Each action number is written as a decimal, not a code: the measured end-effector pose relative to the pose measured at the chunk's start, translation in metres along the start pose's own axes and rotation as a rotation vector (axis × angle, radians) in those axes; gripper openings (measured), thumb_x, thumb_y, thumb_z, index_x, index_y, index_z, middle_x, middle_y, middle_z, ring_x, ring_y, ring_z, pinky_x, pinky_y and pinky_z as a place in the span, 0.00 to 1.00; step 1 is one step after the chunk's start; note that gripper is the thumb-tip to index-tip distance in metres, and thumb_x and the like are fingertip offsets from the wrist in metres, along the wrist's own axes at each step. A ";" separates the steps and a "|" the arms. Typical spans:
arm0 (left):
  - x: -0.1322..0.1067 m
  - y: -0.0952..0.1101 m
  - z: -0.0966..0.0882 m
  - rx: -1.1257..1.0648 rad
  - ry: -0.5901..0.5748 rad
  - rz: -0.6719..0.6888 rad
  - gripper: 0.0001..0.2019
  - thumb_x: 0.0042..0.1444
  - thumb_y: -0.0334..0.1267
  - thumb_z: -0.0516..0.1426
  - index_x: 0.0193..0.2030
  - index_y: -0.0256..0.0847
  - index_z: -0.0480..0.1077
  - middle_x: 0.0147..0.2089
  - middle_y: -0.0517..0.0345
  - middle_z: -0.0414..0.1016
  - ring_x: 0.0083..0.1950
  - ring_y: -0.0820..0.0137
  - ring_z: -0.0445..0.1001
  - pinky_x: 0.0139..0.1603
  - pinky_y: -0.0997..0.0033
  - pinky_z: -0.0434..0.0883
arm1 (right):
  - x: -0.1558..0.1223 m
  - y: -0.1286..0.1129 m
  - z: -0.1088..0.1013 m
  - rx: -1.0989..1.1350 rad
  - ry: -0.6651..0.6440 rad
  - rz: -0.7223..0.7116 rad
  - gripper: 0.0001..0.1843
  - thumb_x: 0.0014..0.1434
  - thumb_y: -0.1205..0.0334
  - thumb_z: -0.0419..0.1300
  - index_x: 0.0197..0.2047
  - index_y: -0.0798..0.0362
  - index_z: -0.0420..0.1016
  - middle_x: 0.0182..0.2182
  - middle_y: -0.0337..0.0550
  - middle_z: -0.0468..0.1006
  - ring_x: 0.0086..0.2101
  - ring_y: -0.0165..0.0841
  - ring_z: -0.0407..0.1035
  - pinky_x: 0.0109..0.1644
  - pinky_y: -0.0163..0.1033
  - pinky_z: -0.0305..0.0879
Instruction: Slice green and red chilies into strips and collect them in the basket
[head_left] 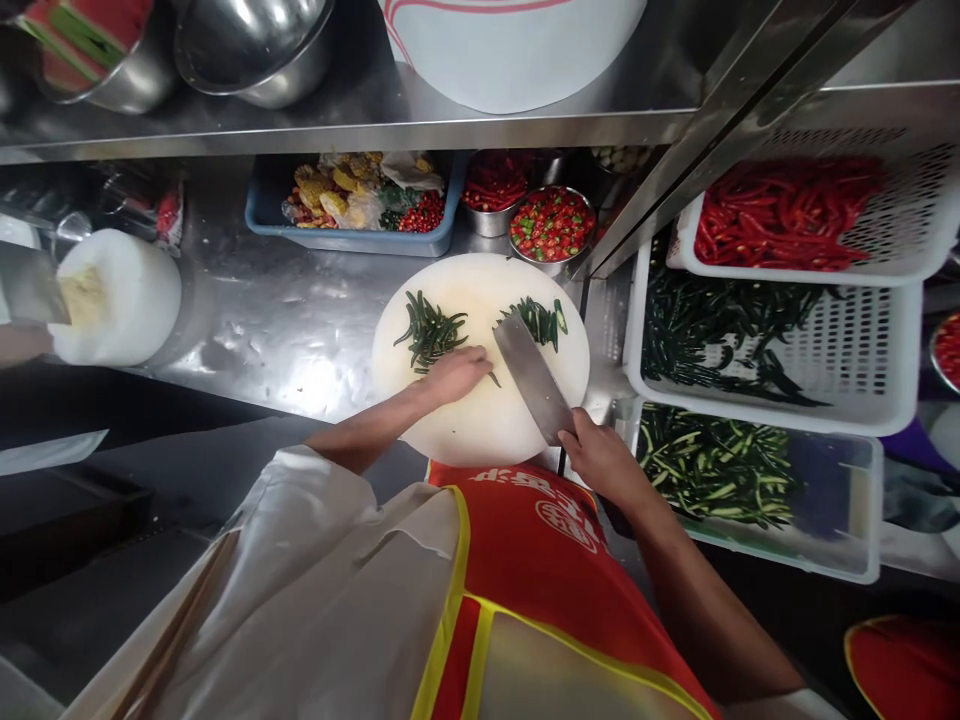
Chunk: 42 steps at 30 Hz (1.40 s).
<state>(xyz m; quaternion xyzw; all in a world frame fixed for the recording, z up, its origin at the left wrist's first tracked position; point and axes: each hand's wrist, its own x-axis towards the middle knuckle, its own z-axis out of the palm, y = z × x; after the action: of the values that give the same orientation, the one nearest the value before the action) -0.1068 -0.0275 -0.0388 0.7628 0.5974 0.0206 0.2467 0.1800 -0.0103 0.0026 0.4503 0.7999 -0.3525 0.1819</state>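
Note:
A round white cutting board (480, 420) lies on the steel counter in front of me. My left hand (455, 372) rests curled on a bunch of whole green chilies (430, 330) at the board's left. A cleaver (532, 375) is gripped by my right hand (604, 460), its blade angled up toward a small pile of cut green chilies (538, 320) at the board's upper right.
White baskets on the right hold red chilies (784, 212) and green chilies (712, 320); a clear tub (840, 500) holds more green ones. Behind the board stand a steel bowl of chopped chilies (551, 224) and a blue tray (360, 200). Another white board (116, 295) and a cleaver (30, 285) sit at far left.

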 end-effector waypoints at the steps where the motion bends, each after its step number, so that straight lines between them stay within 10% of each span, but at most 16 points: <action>1: 0.004 0.005 0.002 0.002 0.010 0.047 0.14 0.66 0.36 0.47 0.45 0.42 0.74 0.46 0.53 0.71 0.47 0.65 0.71 0.44 0.67 0.70 | 0.001 0.000 -0.001 -0.004 0.006 0.005 0.12 0.67 0.59 0.45 0.49 0.55 0.62 0.30 0.48 0.78 0.31 0.39 0.72 0.32 0.38 0.45; 21: 0.014 -0.006 0.023 -0.006 0.234 0.233 0.14 0.68 0.34 0.46 0.43 0.40 0.73 0.46 0.51 0.73 0.48 0.66 0.69 0.50 0.65 0.69 | -0.019 0.004 -0.015 -0.108 -0.011 -0.119 0.13 0.68 0.61 0.44 0.49 0.57 0.62 0.34 0.51 0.78 0.35 0.40 0.72 0.34 0.39 0.47; 35: 0.016 -0.005 0.034 -0.047 0.265 0.236 0.14 0.68 0.35 0.46 0.42 0.39 0.73 0.45 0.50 0.73 0.49 0.66 0.70 0.51 0.65 0.71 | 0.023 -0.027 -0.010 -0.052 0.011 -0.037 0.10 0.67 0.62 0.46 0.48 0.57 0.61 0.35 0.54 0.79 0.36 0.41 0.73 0.34 0.39 0.50; 42: -0.018 -0.018 -0.003 -0.231 0.436 0.023 0.11 0.67 0.37 0.49 0.43 0.39 0.72 0.46 0.51 0.73 0.49 0.68 0.72 0.52 0.66 0.72 | 0.012 -0.018 -0.007 0.034 0.108 -0.005 0.12 0.68 0.57 0.44 0.47 0.54 0.62 0.31 0.48 0.78 0.32 0.39 0.72 0.32 0.38 0.49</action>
<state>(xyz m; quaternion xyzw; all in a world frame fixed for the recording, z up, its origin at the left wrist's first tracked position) -0.1288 -0.0399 -0.0385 0.7139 0.6214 0.2556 0.1973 0.1585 -0.0049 0.0075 0.4696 0.8037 -0.3417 0.1299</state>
